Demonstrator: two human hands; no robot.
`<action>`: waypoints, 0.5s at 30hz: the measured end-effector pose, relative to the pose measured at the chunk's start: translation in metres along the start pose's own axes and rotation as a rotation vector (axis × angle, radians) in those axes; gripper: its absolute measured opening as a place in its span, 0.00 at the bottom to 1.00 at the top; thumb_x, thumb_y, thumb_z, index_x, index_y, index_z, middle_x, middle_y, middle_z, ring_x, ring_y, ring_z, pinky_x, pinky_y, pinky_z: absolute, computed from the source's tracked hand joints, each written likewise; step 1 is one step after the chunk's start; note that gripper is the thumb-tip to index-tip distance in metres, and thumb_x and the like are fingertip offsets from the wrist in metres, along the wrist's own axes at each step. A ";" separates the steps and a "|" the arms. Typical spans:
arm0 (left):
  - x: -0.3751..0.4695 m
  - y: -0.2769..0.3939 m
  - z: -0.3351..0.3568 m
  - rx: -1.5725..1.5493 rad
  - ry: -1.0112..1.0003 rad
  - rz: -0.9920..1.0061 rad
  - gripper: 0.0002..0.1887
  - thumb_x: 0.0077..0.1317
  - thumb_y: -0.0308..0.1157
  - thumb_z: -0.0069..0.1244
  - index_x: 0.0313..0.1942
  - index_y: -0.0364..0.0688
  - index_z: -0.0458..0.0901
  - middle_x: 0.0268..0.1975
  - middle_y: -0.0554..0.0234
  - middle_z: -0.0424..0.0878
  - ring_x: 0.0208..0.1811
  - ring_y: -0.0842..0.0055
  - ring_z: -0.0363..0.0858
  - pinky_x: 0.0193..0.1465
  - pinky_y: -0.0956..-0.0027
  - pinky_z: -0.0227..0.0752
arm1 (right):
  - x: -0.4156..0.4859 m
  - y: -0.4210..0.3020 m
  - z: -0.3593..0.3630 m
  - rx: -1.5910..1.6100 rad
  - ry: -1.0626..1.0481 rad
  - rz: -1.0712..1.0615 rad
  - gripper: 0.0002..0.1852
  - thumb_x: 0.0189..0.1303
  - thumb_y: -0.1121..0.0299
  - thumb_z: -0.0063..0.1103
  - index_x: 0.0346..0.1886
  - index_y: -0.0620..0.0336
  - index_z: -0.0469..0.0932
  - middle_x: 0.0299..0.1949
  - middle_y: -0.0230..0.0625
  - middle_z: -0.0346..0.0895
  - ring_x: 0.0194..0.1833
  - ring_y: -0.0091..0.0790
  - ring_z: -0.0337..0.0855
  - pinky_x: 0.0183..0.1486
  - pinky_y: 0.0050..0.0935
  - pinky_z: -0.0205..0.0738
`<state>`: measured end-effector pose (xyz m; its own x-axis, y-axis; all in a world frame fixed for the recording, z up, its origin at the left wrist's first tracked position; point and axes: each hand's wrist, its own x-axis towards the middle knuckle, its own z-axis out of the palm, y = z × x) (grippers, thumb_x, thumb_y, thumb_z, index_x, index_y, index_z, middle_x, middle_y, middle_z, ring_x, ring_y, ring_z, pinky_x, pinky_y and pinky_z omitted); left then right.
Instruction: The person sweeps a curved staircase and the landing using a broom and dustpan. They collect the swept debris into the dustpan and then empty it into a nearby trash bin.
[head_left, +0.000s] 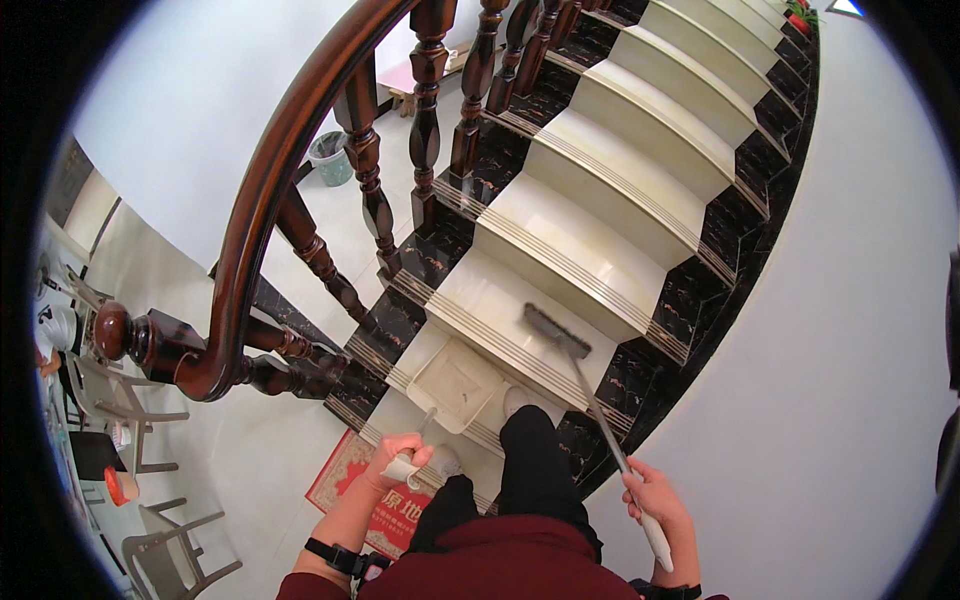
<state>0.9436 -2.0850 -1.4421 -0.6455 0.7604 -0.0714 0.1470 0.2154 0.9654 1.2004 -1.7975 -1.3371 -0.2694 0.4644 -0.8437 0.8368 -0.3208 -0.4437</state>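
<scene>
My left hand (401, 459) is closed around the handle of a whitish long-handled dustpan (455, 382). Its pan rests on a low step just left of my front foot, and a small dark bit shows inside it. In my right hand (654, 495) is the pale grip of a broom (600, 412) with a grey pole. The dark bristle head (556, 330) touches or hovers just over the tread of a higher step (495, 289); its edges look blurred. I stand on the lowest steps of a curved staircase with cream treads and black marble-patterned ends.
A dark wooden handrail (259, 187) on turned balusters (375, 195) runs along the left. A smooth white wall (772, 420) bounds the right. Below are a red mat (341, 480) bearing writing, a lined waste bin (331, 161) and grey chairs (169, 559). A plant pot (799, 24) stands higher up.
</scene>
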 end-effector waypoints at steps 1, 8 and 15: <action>-0.001 -0.001 0.000 0.019 0.007 0.008 0.13 0.54 0.28 0.52 0.16 0.37 0.67 0.15 0.64 0.62 0.16 0.78 0.60 0.20 0.73 0.57 | -0.007 0.001 0.000 0.003 -0.040 -0.001 0.27 0.60 0.65 0.49 0.63 0.55 0.57 0.18 0.31 0.67 0.11 0.22 0.65 0.13 0.24 0.60; -0.009 -0.011 -0.001 0.006 -0.008 0.042 0.13 0.54 0.29 0.52 0.16 0.37 0.68 0.15 0.63 0.64 0.16 0.79 0.62 0.20 0.73 0.58 | -0.053 0.018 -0.001 0.191 -0.231 0.044 0.26 0.61 0.66 0.50 0.62 0.55 0.59 0.18 0.30 0.68 0.10 0.20 0.63 0.10 0.20 0.55; -0.010 -0.003 -0.001 0.023 -0.064 0.058 0.14 0.55 0.29 0.53 0.15 0.37 0.67 0.14 0.63 0.63 0.16 0.78 0.61 0.20 0.73 0.57 | -0.049 0.028 -0.011 0.269 -0.057 0.004 0.26 0.62 0.64 0.49 0.63 0.54 0.58 0.18 0.31 0.68 0.10 0.21 0.62 0.10 0.21 0.54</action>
<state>0.9486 -2.0940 -1.4444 -0.5863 0.8094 -0.0318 0.2003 0.1829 0.9625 1.2422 -1.8196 -1.3049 -0.2993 0.4183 -0.8576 0.6829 -0.5338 -0.4987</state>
